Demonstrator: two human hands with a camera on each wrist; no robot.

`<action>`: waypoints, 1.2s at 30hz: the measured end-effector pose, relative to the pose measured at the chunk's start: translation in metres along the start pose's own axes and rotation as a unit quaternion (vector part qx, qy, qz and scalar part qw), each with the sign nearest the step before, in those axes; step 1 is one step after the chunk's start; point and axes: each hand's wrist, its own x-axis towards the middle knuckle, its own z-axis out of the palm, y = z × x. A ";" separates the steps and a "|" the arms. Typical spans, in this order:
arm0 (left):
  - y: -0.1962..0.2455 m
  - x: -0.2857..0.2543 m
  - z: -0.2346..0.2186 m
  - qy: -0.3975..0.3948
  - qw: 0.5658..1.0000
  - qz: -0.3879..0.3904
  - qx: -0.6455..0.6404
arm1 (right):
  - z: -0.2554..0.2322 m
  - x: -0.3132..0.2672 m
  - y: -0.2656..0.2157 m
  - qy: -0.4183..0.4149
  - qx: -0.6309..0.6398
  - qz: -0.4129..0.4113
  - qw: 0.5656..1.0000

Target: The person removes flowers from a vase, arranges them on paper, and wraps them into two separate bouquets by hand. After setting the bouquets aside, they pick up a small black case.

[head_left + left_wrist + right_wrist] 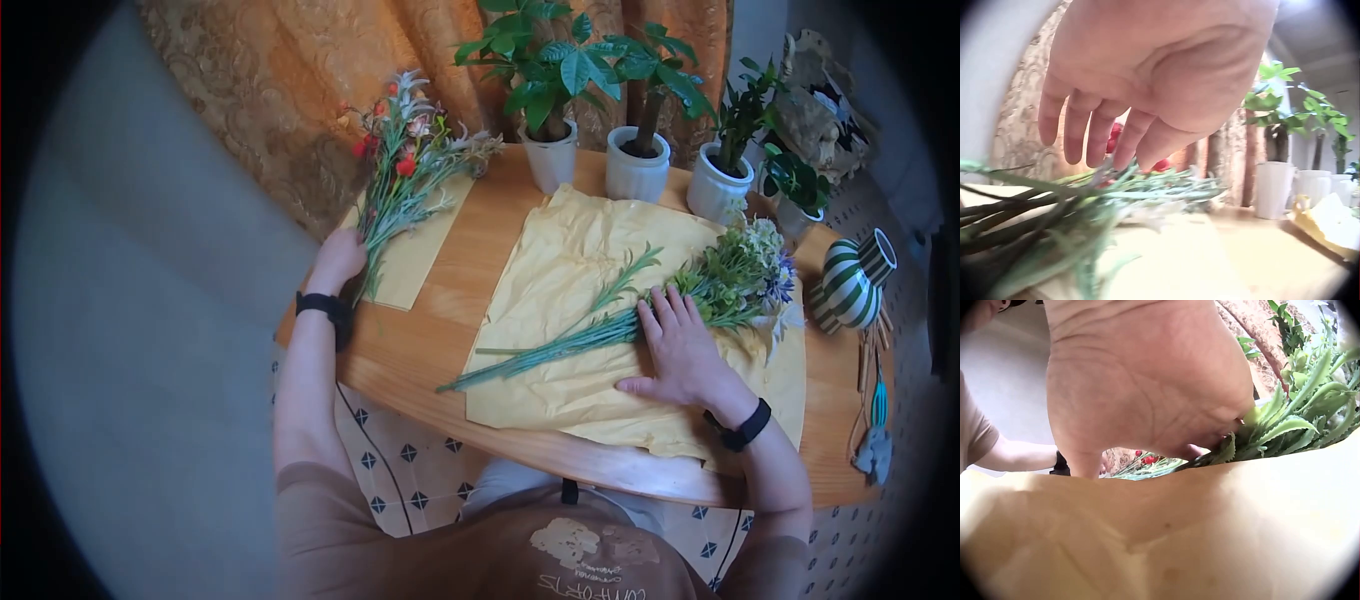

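Note:
At the table's left end my left hand (341, 258) is at the stems of a bunch of artificial flowers with red blooms (405, 165). In the left wrist view its fingers (1096, 134) reach down loosely, with their tips right over the stems. My right hand (686, 352) lies spread on a second bunch, of white and purple flowers (765, 262) with green leaves. Its fingertips rest on the leafy part, and long green stems (560, 347) stretch out to the left. Under this bunch is a crumpled yellow wrapping paper (560, 250); part of its leaves is hidden by the hand.
Another yellow sheet (425, 262) lies under the red bunch. Potted plants in white pots (638, 172) line the back edge. A green-and-white striped vase (853, 285) stands at right, near brown sticks (866, 360) and a grey-headed tool with a teal handle (877, 450).

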 end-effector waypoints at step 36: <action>0.022 -0.040 -0.087 0.438 0.894 0.026 -0.094 | 0.008 -0.003 0.003 0.021 -0.006 -0.007 1.000</action>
